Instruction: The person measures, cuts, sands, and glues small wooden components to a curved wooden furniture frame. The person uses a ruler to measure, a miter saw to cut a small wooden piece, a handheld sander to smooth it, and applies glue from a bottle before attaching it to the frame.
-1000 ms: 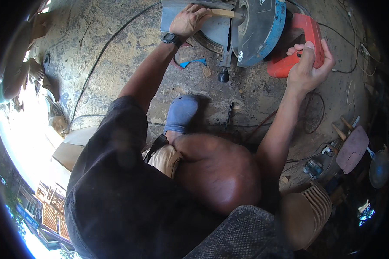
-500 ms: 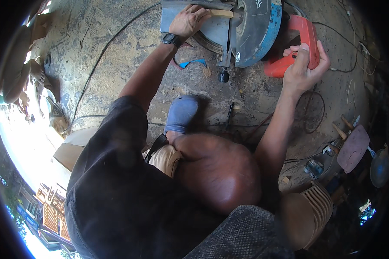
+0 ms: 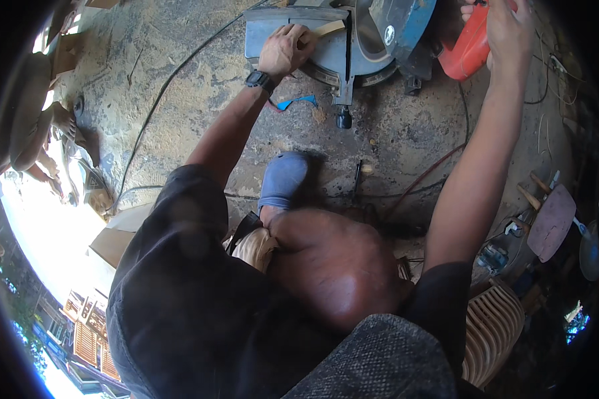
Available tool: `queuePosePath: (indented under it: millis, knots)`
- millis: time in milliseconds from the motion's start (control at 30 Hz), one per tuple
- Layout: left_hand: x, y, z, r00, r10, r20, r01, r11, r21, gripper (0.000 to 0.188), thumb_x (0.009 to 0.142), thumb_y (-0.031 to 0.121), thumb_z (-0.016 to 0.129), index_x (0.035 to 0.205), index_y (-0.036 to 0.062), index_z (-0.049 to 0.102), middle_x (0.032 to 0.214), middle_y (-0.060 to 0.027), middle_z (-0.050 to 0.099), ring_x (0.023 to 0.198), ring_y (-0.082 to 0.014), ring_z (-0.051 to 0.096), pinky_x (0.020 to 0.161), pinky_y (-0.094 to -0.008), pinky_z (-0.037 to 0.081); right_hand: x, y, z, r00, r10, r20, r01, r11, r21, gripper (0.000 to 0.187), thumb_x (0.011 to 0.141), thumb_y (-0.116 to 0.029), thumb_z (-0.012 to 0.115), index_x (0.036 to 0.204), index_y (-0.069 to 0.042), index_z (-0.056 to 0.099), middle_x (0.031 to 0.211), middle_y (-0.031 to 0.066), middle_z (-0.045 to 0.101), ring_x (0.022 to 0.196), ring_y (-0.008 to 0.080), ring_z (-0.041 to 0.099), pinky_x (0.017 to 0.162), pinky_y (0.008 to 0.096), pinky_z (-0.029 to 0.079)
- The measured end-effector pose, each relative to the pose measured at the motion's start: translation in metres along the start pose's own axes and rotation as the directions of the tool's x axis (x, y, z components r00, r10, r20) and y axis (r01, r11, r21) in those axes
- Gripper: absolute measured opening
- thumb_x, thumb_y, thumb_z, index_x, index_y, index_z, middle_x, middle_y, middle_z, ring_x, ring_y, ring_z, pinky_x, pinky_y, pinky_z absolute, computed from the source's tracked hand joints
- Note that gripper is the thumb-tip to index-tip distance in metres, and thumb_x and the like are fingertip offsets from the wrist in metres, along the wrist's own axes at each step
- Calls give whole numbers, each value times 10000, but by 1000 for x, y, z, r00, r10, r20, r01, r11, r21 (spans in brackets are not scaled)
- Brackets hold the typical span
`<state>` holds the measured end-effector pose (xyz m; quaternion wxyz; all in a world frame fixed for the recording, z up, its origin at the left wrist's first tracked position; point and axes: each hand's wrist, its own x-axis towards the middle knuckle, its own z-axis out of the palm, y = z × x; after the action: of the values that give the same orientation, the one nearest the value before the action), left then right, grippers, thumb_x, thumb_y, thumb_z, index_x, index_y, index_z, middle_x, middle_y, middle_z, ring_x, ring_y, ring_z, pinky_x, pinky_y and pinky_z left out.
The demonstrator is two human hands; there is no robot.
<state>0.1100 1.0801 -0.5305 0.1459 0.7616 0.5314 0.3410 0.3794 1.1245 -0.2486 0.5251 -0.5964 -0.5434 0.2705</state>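
A grey miter saw (image 3: pixel 369 58) stands on the floor (image 3: pixel 196 113), its long base reaching left and a black knob (image 3: pixel 343 119) jutting from its front. The dark slot (image 3: pixel 348 60) in the base lies uncovered; the blue-rimmed blade guard (image 3: pixel 404 25) and red handle (image 3: pixel 469 48) sit to its right. A narrow, pale wood strip (image 3: pixel 329 28) lies slightly slanted across the base's left part, its right end near the slot.

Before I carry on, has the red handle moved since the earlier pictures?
Yes: the red handle has shifted up and rightward in view, farther from the black knob.
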Motion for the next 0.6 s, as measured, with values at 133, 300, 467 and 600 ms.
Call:
queuePosePath:
  millis: [133, 300, 467, 600]
  knots:
    - [-20, 16, -5, 975, -206, 81, 212, 974, -74, 490, 862, 294, 768, 1237, 43, 577, 866, -140, 682, 843, -340, 695, 775, -441, 552, 34, -8, 7, 997, -50, 61, 52, 998, -33, 324, 977, -370, 663, 1085, -71, 603, 749, 57, 630, 535, 161, 592, 492, 315, 515]
    - [-10, 28, -20, 931, -275, 239, 329, 917, -227, 449, 887, 185, 732, 1290, 72, 570, 901, -125, 688, 851, -344, 704, 768, -433, 564, 42, -12, 3, 990, -82, 113, 88, 995, -52, 337, 966, -364, 679, 1088, -59, 605, 736, 66, 635, 533, 165, 597, 492, 317, 516]
    - [9, -5, -32, 956, 59, 289, 11, 972, -236, 759, 848, -5, 701, 1532, 161, 417, 1329, -143, 576, 1106, -369, 645, 922, -448, 562, 49, -17, 8, 990, -43, 131, 51, 997, -64, 331, 967, -363, 671, 1069, -54, 609, 722, 69, 630, 527, 171, 594, 487, 320, 512]
    - [18, -1, -30, 934, 129, 333, -81, 984, -156, 746, 877, 72, 727, 1539, 204, 409, 1333, -135, 577, 1115, -387, 646, 930, -454, 561, 50, -15, 6, 992, -35, 122, 42, 997, -59, 328, 968, -363, 668, 1064, -54, 610, 718, 69, 627, 526, 172, 595, 487, 321, 512]
